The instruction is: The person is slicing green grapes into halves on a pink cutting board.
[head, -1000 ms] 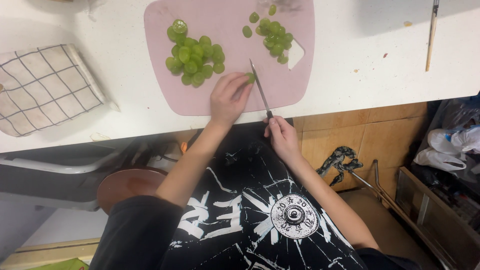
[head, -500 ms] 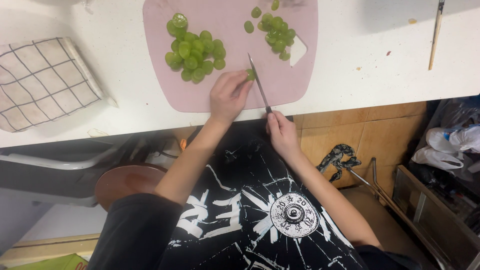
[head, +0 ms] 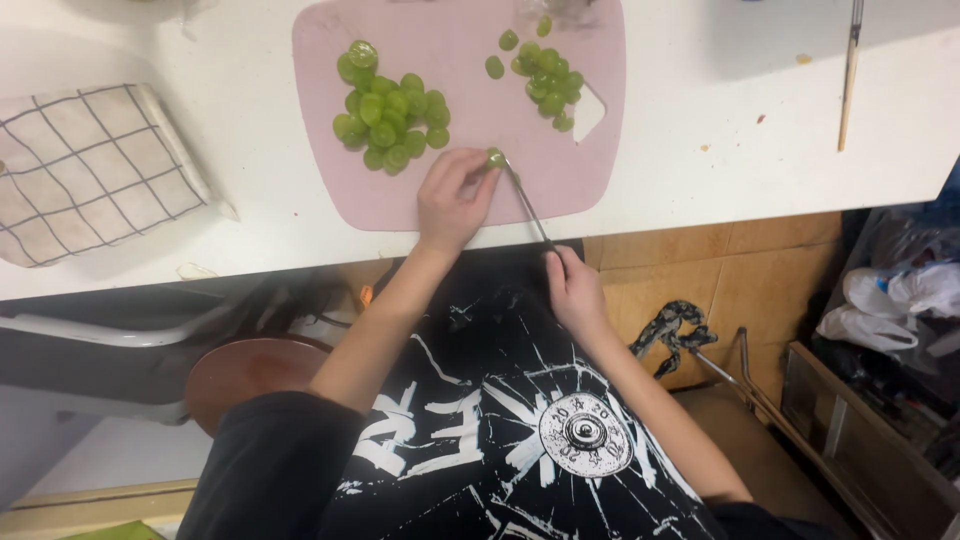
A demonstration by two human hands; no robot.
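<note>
Pale pink and smooth, a rounded plastic cutting board (head: 400, 200) lies on the white counter (head: 720, 170), carrying two heaps of glossy green grape pieces: the larger heap (head: 388, 118) left, the smaller heap (head: 545, 78) far right. The left hand (head: 452, 200) pinches a single grape (head: 496, 157) at the board's near edge. The right hand (head: 574, 288) is closed round a thin knife (head: 525, 198), its blade touching that grape. A checked cloth (head: 85, 170) lies left.

The pink cutting board (head: 400, 200) runs off the top edge. The right hand (head: 575, 290) hides the knife (head: 525, 200) handle, and the left hand's fingers (head: 470, 165) half cover the held grape (head: 496, 157).
</note>
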